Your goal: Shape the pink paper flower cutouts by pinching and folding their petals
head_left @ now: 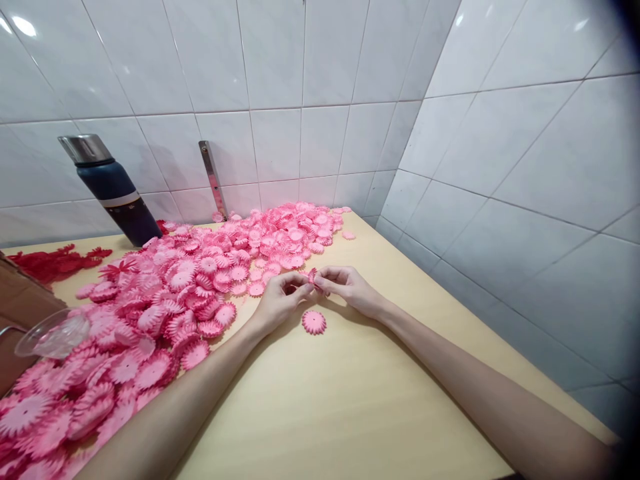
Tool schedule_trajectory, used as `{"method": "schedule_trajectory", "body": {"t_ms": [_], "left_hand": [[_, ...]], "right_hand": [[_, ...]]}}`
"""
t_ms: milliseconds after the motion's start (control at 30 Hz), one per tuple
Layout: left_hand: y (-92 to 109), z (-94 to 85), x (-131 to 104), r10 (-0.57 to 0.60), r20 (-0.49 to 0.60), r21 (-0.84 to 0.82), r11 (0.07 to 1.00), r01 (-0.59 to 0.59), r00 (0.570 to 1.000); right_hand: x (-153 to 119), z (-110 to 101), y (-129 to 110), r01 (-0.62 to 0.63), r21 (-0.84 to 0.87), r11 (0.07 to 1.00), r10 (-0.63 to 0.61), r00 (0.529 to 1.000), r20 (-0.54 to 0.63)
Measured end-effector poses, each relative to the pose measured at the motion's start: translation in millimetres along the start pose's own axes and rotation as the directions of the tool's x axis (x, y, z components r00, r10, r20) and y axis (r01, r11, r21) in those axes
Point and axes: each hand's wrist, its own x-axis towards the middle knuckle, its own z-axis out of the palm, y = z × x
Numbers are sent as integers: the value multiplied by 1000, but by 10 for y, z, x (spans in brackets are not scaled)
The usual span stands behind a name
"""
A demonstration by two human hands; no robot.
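Note:
My left hand (284, 297) and my right hand (347, 288) meet above the table, both closed in a pinch. Between their fingertips is a small pink flower piece (312, 275), mostly covered by the fingers. Just below the hands, a round pink flower disc (314, 322) with a notched edge and a small centre hole lies flat on the table. A large heap of similar pink flower discs (180, 287) spreads along the left and back, close to my left hand and forearm.
On the pale wooden table (340, 407) stand a dark blue bottle (117, 197) and, at left, a cardboard box (25, 300). A clear plastic dish (55, 333) rests by the heap, near red pieces (50, 263). A metal strip (213, 177) leans against the tiled wall (275, 60).

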Motion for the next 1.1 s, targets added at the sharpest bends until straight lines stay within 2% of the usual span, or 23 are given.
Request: {"method": "schedule_trajectory", "body": {"t_ms": [233,500,767,933,1100], "left_hand": [[-15,0,-1,-1,39,-47,999,3,999],[90,13,-14,9,55,-21,1000,-8,998],[52,3,2,-9,-3,44,999,10,1000],[4,10,22,-4,-117,16,1000,6,993],[8,25,25,-15,-201,-2,1000,15,980]], "right_hand": [[9,1,6,-7,-5,1000,7,1000,-4],[33,-8,32,-2,92,996,4,1000,-15],[83,-41,137,-5,218,976,21,997,-75],[102,-45,136,-7,329,944,68,982,-174],[102,-19,77,-12,399,917,105,972,-212]]}}
